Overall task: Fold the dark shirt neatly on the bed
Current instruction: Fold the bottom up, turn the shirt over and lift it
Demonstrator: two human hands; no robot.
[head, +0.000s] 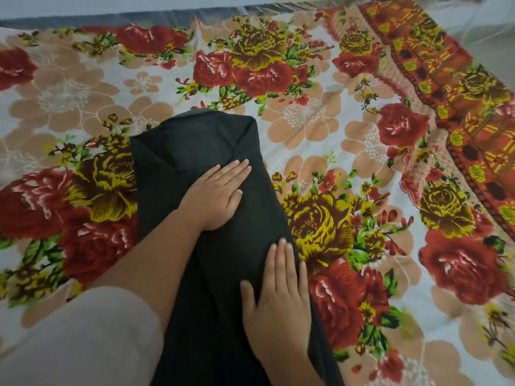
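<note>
The dark shirt (pixel 195 140) lies on the bed as a long narrow strip, running from the bottom edge of the view up to the middle. Its sides are folded inward, with a diagonal fold near the top right. My left hand (pixel 216 193) lies flat on the shirt's upper middle, fingers straight and pointing right. My right hand (pixel 278 291) presses flat on the lower part near the right edge, fingers straight and pointing up. Neither hand grips the cloth.
The bed is covered by a floral sheet (pixel 320 115) with red and yellow roses on white. A red patterned border (pixel 434 73) runs down the right side. A grey strip (pixel 156 16) edges the far side of the bed.
</note>
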